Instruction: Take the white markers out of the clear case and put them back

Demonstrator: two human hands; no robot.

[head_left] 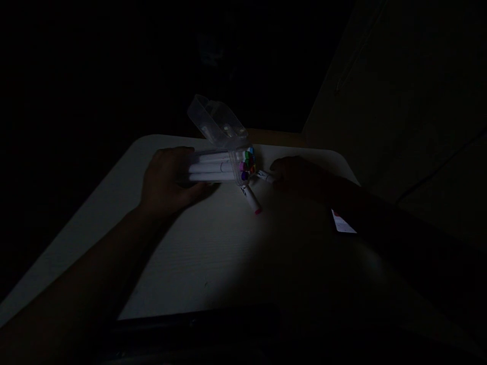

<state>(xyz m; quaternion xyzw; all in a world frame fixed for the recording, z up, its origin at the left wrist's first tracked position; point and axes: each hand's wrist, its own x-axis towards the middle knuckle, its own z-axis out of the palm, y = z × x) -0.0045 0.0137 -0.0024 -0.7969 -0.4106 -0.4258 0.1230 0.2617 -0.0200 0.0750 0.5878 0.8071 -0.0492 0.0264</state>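
A clear plastic marker case point(236, 172) lies on its side, its hinged lid point(218, 120) tipped up and back. Several white markers fill it, their coloured cap ends point(248, 161) pointing right. My left hand point(163, 177) is wrapped round the closed end of the case. Just right of the case mouth, my right hand point(291, 171) grips one white marker point(265, 176), whose tip points at the other markers. Another marker with a pinkish-red end point(251, 200) lies on the table below the case mouth.
The pale table point(182, 258) has rounded far corners. A lit phone point(343, 223) lies at the right, partly under my right forearm. Something dark spans the table's near edge. The room is very dark, and a wall stands at the right.
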